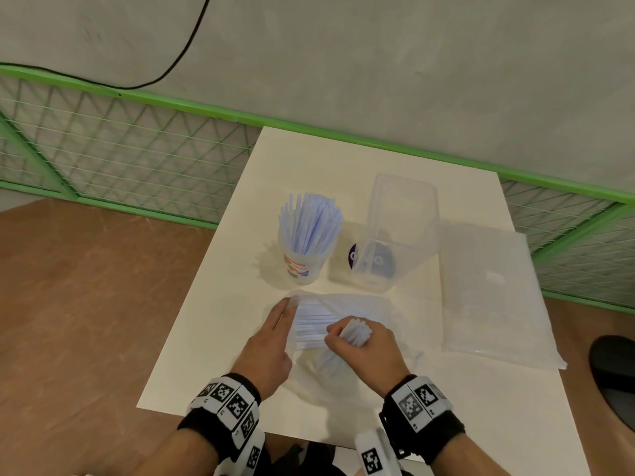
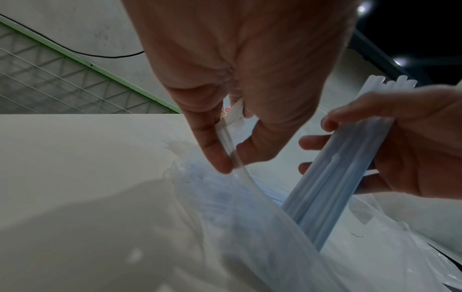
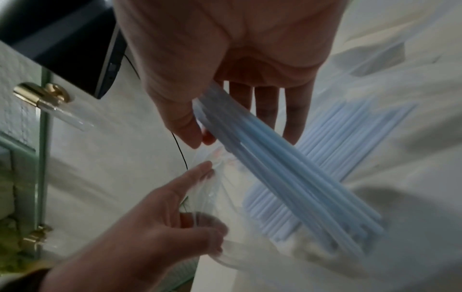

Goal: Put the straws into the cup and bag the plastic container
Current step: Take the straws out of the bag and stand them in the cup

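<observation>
Your right hand grips a bunch of pale blue plastic straws, pointing up. The clear plastic cup stands straight ahead. Your left hand pinches the thin clear wrapper.

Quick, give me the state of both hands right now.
Left hand: pinching the edge of the straw bag, holding it open.
Right hand: closed around a bundle of straws.

Pale blue straws stand in the cup, beside the clear upright container.
</observation>
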Demonstrator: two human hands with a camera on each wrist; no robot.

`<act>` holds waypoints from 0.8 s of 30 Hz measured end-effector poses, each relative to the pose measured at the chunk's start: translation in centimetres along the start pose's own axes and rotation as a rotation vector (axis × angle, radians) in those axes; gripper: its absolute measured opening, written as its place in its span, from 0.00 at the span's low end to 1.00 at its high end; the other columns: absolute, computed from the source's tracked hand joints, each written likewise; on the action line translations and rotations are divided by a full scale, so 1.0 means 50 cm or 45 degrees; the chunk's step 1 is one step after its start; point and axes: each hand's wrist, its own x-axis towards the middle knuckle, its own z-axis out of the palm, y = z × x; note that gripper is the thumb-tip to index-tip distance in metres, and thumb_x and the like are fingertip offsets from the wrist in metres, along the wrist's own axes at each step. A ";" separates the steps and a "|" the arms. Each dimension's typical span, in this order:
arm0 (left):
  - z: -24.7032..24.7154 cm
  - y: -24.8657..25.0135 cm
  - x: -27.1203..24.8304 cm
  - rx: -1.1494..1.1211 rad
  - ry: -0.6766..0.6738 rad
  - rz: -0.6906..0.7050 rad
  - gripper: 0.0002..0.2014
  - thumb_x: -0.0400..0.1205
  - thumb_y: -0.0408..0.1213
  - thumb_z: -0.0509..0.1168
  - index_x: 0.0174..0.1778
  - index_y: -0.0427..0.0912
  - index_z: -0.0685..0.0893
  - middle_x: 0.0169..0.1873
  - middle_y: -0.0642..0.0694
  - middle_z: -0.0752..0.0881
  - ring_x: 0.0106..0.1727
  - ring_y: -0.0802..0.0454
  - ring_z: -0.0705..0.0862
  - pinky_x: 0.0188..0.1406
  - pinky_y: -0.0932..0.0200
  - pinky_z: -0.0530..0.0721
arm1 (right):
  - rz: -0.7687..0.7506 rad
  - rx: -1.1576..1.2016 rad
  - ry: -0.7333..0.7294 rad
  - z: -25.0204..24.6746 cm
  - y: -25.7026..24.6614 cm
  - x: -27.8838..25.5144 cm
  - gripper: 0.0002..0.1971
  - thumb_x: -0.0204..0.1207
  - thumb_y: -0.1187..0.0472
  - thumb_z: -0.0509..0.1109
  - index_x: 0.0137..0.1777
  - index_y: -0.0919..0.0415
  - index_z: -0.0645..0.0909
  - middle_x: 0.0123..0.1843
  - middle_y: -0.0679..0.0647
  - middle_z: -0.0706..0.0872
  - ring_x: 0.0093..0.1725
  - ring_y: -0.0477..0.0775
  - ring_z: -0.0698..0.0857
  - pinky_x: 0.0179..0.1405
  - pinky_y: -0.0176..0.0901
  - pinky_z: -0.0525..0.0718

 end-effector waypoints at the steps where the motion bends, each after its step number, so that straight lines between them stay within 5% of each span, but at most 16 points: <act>1: 0.000 0.000 0.000 0.002 -0.001 0.000 0.46 0.74 0.23 0.61 0.84 0.57 0.49 0.83 0.63 0.47 0.52 0.49 0.84 0.49 0.60 0.82 | -0.002 0.032 0.006 0.001 0.000 -0.002 0.04 0.69 0.61 0.76 0.35 0.54 0.88 0.41 0.47 0.92 0.41 0.44 0.88 0.44 0.33 0.83; 6: -0.001 -0.001 -0.001 -0.021 -0.004 -0.002 0.46 0.73 0.23 0.60 0.84 0.58 0.51 0.82 0.66 0.47 0.50 0.48 0.84 0.49 0.57 0.84 | -0.086 -0.201 -0.014 0.011 0.019 -0.002 0.17 0.73 0.57 0.71 0.26 0.55 0.70 0.21 0.46 0.72 0.24 0.44 0.69 0.28 0.31 0.70; 9: -0.002 0.002 -0.002 -0.024 0.003 0.000 0.45 0.74 0.23 0.60 0.84 0.58 0.50 0.82 0.67 0.46 0.51 0.48 0.84 0.50 0.59 0.83 | -0.090 -0.242 -0.038 -0.014 -0.017 0.016 0.13 0.70 0.53 0.73 0.29 0.60 0.81 0.25 0.49 0.83 0.26 0.46 0.80 0.32 0.44 0.82; 12: -0.004 0.003 -0.002 -0.032 0.012 0.011 0.46 0.73 0.22 0.59 0.84 0.58 0.51 0.81 0.67 0.47 0.51 0.47 0.84 0.49 0.59 0.82 | -0.234 -0.147 0.074 -0.077 -0.120 0.047 0.10 0.71 0.55 0.77 0.36 0.62 0.88 0.35 0.52 0.91 0.40 0.51 0.91 0.45 0.49 0.87; 18: -0.006 0.005 -0.007 -0.045 -0.015 -0.003 0.45 0.75 0.23 0.59 0.84 0.59 0.48 0.81 0.68 0.46 0.51 0.49 0.83 0.52 0.61 0.82 | -0.413 0.213 0.165 -0.169 -0.336 0.122 0.04 0.71 0.60 0.77 0.41 0.60 0.89 0.40 0.55 0.93 0.43 0.56 0.92 0.38 0.54 0.91; 24: -0.014 0.009 -0.006 -0.003 -0.017 -0.001 0.45 0.75 0.24 0.60 0.84 0.57 0.48 0.82 0.65 0.46 0.51 0.50 0.83 0.50 0.63 0.81 | -0.370 0.057 0.166 -0.124 -0.363 0.194 0.07 0.69 0.57 0.77 0.41 0.61 0.89 0.40 0.55 0.93 0.41 0.53 0.92 0.39 0.56 0.92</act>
